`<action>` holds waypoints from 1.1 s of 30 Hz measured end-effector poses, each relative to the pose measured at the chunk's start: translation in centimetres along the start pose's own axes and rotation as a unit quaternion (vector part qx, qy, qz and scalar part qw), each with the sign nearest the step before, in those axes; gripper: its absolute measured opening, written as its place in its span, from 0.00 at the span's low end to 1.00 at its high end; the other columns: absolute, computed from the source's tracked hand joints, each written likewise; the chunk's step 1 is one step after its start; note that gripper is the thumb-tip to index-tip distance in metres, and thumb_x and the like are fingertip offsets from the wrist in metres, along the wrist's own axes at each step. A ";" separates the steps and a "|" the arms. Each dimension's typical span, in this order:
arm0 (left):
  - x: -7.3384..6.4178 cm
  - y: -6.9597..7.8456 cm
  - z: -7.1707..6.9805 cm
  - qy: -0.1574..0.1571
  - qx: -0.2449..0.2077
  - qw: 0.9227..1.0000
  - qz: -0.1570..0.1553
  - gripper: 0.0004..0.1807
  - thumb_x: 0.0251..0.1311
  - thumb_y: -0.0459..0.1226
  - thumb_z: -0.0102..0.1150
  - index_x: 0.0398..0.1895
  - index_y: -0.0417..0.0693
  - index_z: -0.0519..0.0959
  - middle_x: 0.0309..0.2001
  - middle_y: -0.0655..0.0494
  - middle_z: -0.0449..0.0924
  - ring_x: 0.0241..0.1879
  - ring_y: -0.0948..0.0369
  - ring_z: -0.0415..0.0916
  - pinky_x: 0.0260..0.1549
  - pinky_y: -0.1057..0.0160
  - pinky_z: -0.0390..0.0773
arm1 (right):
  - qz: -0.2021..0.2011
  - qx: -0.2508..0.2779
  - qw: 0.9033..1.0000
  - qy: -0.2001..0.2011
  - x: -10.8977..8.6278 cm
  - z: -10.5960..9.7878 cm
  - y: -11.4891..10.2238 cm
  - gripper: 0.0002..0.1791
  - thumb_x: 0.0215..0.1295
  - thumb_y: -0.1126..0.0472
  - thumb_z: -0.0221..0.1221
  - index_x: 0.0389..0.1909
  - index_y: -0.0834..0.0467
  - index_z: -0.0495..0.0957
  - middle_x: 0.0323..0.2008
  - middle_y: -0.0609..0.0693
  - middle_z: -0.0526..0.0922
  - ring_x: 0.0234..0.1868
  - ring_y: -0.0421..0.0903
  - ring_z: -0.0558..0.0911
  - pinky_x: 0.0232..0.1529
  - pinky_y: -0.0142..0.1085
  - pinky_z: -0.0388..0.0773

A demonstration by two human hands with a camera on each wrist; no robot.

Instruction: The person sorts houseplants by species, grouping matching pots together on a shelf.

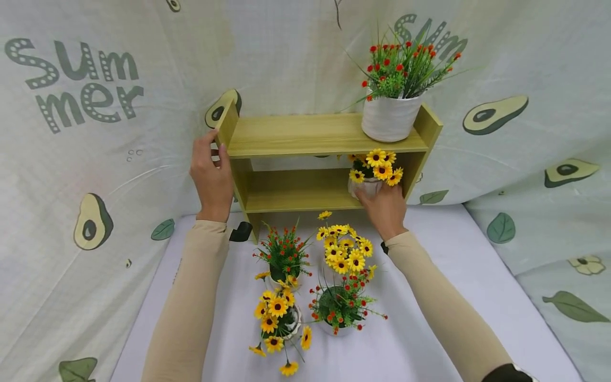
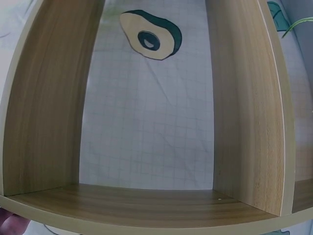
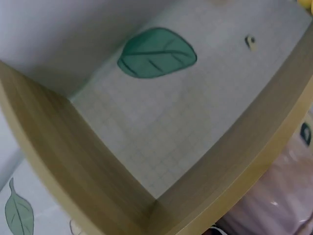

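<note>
Two hands work at one small two-tier shelf of light yellowish wood (image 1: 305, 135), seen from the head camera standing on a white tabletop (image 1: 420, 339) against a pale cloth backdrop printed with avocados, leaves and the word "Summer" (image 1: 76, 85). The left hand (image 1: 211, 178) grips the shelf's upper left corner, thumb at the top edge and fingers curled round the side panel. The right hand (image 1: 384, 208) holds a small white pot of yellow daisy-like flowers (image 1: 374, 172), which sits at the right end of the lower tier; fingers wrap its base. On the top tier, right end, stands one white ribbed pot of red-budded green sprigs (image 1: 391, 93). Four more flower pots stand on the table in front of the shelf: two with yellow flowers (image 1: 341, 249) (image 1: 279, 318) and two with red-budded greenery (image 1: 284, 254) (image 1: 340, 305). Both forearms wear beige sleeves.

From the left wrist camera, only the shelf's wooden panels (image 2: 244, 107) fill the picture, with one avocado print (image 2: 151, 41) on the cloth behind; a sliver of skin shows at the bottom left corner.

From the right wrist camera, the shelf's inner corner (image 3: 93, 166) appears, with one green leaf print (image 3: 156, 53) behind and a blurred pale shape at the lower right; the grip cannot be judged here.
</note>
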State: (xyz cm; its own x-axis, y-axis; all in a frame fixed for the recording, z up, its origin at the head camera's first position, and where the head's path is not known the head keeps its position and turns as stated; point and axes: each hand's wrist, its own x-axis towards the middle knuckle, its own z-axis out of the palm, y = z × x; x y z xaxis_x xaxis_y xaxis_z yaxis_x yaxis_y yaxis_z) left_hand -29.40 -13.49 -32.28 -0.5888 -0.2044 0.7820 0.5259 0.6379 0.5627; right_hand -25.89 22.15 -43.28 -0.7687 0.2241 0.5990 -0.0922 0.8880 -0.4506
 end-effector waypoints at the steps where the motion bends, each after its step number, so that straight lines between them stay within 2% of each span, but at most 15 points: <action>1: 0.0 0.0 0.0 0.001 -0.001 1.000 0.000 0.18 0.81 0.35 0.51 0.66 0.36 0.77 0.58 0.38 0.80 0.49 0.46 0.82 0.44 0.52 0.85 | 0.015 0.000 1.000 -0.019 -0.5 -0.3 0.0 0.35 0.66 0.42 0.71 0.47 0.73 0.77 0.36 0.69 0.78 0.41 0.71 0.81 0.36 0.64 0.80; 4: 0.0 -0.1 0.1 0.002 -0.002 1.000 0.003 0.17 0.81 0.35 0.52 0.66 0.35 0.77 0.58 0.38 0.80 0.49 0.46 0.82 0.44 0.51 0.86 | 0.024 0.016 0.999 -0.041 -2.6 -1.2 0.4 0.42 0.69 0.45 0.70 0.69 0.71 0.69 0.59 0.71 0.76 0.57 0.69 0.79 0.51 0.64 0.80; 6: 0.0 -0.2 0.1 0.002 -0.003 1.000 0.002 0.17 0.81 0.35 0.52 0.65 0.36 0.77 0.58 0.38 0.80 0.48 0.47 0.82 0.44 0.50 0.86 | 0.002 0.034 0.999 -0.030 -4.3 -1.7 1.0 0.42 0.69 0.49 0.71 0.72 0.69 0.67 0.64 0.69 0.74 0.61 0.67 0.78 0.56 0.62 0.79; 8: 0.0 -0.3 0.1 0.001 -0.006 1.000 0.000 0.17 0.81 0.35 0.52 0.65 0.36 0.77 0.58 0.38 0.80 0.47 0.47 0.82 0.43 0.50 0.86 | -0.039 0.051 0.998 -0.006 -6.2 -2.2 1.7 0.38 0.67 0.54 0.73 0.71 0.69 0.70 0.64 0.69 0.76 0.61 0.66 0.79 0.57 0.61 0.79; 12: 0.1 -0.4 0.1 0.000 -0.005 1.000 0.000 0.17 0.81 0.34 0.52 0.65 0.35 0.77 0.58 0.38 0.80 0.46 0.47 0.82 0.43 0.51 0.85 | -0.101 0.064 0.992 0.033 -10.1 -3.0 3.5 0.33 0.59 0.64 0.77 0.62 0.70 0.76 0.59 0.68 0.79 0.52 0.64 0.83 0.50 0.57 0.82; 14: 0.1 -0.3 0.1 0.000 -0.008 1.000 -0.002 0.17 0.80 0.34 0.52 0.65 0.36 0.77 0.58 0.38 0.80 0.46 0.47 0.82 0.43 0.51 0.84 | -0.102 0.066 0.992 0.038 -12.1 -3.4 4.2 0.31 0.55 0.68 0.77 0.59 0.71 0.78 0.58 0.67 0.79 0.48 0.62 0.83 0.47 0.51 0.82; 17: 0.1 -0.3 0.1 0.000 -0.007 1.000 0.002 0.17 0.81 0.34 0.52 0.65 0.35 0.77 0.57 0.38 0.80 0.45 0.47 0.82 0.42 0.52 0.84 | -0.064 0.065 0.995 0.028 -14.8 -4.1 5.0 0.27 0.58 0.71 0.75 0.58 0.70 0.78 0.57 0.65 0.79 0.46 0.59 0.84 0.44 0.45 0.79; 22: 0.3 -0.1 0.0 0.000 -0.006 1.000 0.011 0.17 0.81 0.34 0.51 0.65 0.35 0.77 0.57 0.37 0.80 0.45 0.46 0.83 0.41 0.53 0.84 | 0.024 0.059 0.998 -0.023 -18.5 -5.0 5.5 0.14 0.72 0.72 0.62 0.56 0.66 0.79 0.50 0.61 0.84 0.42 0.55 0.85 0.36 0.46 0.82; 24: 0.3 -0.1 0.0 0.001 -0.006 1.000 0.012 0.17 0.81 0.34 0.51 0.65 0.35 0.77 0.57 0.37 0.80 0.45 0.46 0.82 0.41 0.54 0.84 | 0.035 0.061 0.996 -0.058 -19.6 -5.1 5.4 0.12 0.73 0.73 0.60 0.55 0.66 0.80 0.47 0.60 0.86 0.40 0.54 0.85 0.34 0.48 0.83; 26: 0.3 -0.1 0.0 0.002 -0.007 1.000 0.011 0.17 0.80 0.34 0.51 0.65 0.35 0.77 0.57 0.38 0.80 0.45 0.46 0.82 0.41 0.54 0.84 | 0.029 0.064 0.992 -0.100 -20.6 -5.1 5.1 0.13 0.70 0.74 0.62 0.54 0.64 0.81 0.46 0.57 0.88 0.39 0.52 0.86 0.35 0.48 0.84; 29: 0.3 -0.3 0.0 0.002 -0.006 1.000 0.017 0.17 0.81 0.33 0.51 0.65 0.35 0.77 0.57 0.38 0.80 0.45 0.46 0.82 0.41 0.55 0.84 | 0.015 0.081 0.980 -0.180 -21.8 -5.0 4.1 0.21 0.63 0.73 0.70 0.57 0.62 0.81 0.50 0.54 0.87 0.43 0.49 0.86 0.42 0.47 0.85; 33: 0.1 -0.4 0.0 0.003 -0.009 1.000 0.014 0.17 0.80 0.33 0.51 0.65 0.36 0.78 0.56 0.38 0.81 0.44 0.46 0.82 0.40 0.55 0.83 | 0.027 0.128 0.954 -0.269 -22.6 -4.9 2.6 0.36 0.53 0.71 0.77 0.65 0.58 0.78 0.60 0.52 0.84 0.54 0.51 0.85 0.49 0.46 0.85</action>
State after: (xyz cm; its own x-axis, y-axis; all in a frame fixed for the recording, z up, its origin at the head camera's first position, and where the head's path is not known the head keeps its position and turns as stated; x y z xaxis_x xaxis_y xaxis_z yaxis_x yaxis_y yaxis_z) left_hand -29.69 -13.71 -32.39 -0.5700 -0.1900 0.7994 0.5542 0.6294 0.5447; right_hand -5.61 21.37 -54.75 -0.9840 -0.0339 0.1750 -0.1427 0.7382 -0.6593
